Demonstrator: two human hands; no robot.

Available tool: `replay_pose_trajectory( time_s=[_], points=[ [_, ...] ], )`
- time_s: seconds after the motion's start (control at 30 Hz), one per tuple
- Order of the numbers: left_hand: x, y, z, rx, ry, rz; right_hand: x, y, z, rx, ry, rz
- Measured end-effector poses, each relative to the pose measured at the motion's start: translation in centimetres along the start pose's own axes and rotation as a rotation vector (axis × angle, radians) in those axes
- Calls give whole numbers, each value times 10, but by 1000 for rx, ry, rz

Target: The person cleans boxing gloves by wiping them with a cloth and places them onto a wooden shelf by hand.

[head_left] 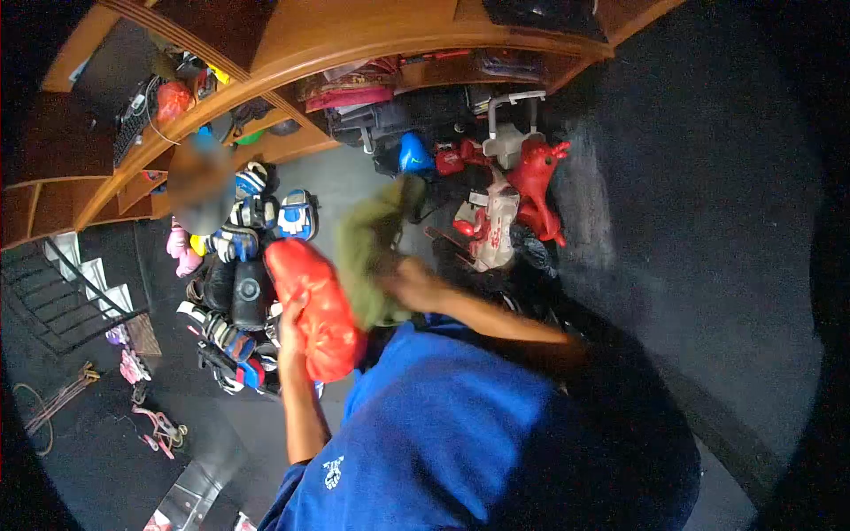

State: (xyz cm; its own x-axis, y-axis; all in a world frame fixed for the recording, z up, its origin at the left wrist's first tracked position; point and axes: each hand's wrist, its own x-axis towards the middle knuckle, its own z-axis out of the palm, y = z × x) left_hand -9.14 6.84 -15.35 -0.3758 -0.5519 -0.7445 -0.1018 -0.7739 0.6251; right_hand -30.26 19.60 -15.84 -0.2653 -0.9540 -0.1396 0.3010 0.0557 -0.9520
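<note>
My left hand (292,327) is wrapped around the side of a shiny red boxing glove (310,292), held up in front of my blue shirt. My right hand (413,285) grips an olive-green cloth (367,257), which is smeared by motion. The cloth hangs right beside the boxing glove, and whether the two touch is hard to tell. Some of my right fingers are hidden in the cloth's folds.
Blue-and-white pads (298,215) and black gear (251,292) are piled on the floor at left. Pink gloves (183,250) lie beside them. A red bouncy animal toy (536,186) and a blue glove (414,153) are ahead. Wooden shelves (354,57) curve overhead.
</note>
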Motion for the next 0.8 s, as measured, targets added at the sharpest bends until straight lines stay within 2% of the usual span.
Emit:
replay_pose_trajectory(
  time_s=[0.03,0.07,0.1,0.17,0.23,0.27,0.33,0.37,0.4,0.43,0.47,0.5,0.53,0.57,0.6,0.63,0.7,0.73,0.77,0.8],
  points=[
    [3,-13,0,10,0,4,3,-10,13,-308,-133,-208],
    [7,-28,5,75,45,73,4,-20,27,-704,-246,-78],
    [9,-42,12,143,89,139,10,-30,34,-855,1,-220],
    [6,-52,40,270,174,275,40,-12,30,-551,105,-150],
    [-29,-30,71,323,-163,138,66,-4,17,-503,306,210],
    [-37,-32,80,331,-157,128,66,-7,9,-466,338,39],
    [-35,-27,97,228,9,211,52,-14,7,-470,264,18],
    [-7,-43,80,-133,24,216,42,-16,7,-483,191,13],
    [9,-53,55,-108,41,254,23,-20,8,-496,70,-115],
    [13,-61,41,-92,60,287,6,-14,13,-510,51,-370],
    [7,-63,47,-94,59,281,-9,-24,11,-498,8,-362],
    [-2,-55,57,40,52,279,-18,-33,8,-486,-28,-361],
    [-10,-45,66,178,43,280,-18,-25,7,-420,62,-446],
    [-15,-39,70,318,35,282,-23,-37,2,-435,122,-317],
    [-19,-33,85,495,12,418,-18,-32,1,-415,232,-245],
    [-24,-29,104,288,-150,352,-6,-27,-3,-397,340,-178],
    [-51,-10,134,402,-198,297,28,-23,-13,-300,648,-132],
    [-55,-9,134,377,-195,279,34,-30,-28,-290,657,32],
    [-58,-8,130,389,-206,293,44,-29,-42,-10,441,-31],
    [-57,-3,123,196,-232,186,58,11,-51,541,144,45]
  ],
)
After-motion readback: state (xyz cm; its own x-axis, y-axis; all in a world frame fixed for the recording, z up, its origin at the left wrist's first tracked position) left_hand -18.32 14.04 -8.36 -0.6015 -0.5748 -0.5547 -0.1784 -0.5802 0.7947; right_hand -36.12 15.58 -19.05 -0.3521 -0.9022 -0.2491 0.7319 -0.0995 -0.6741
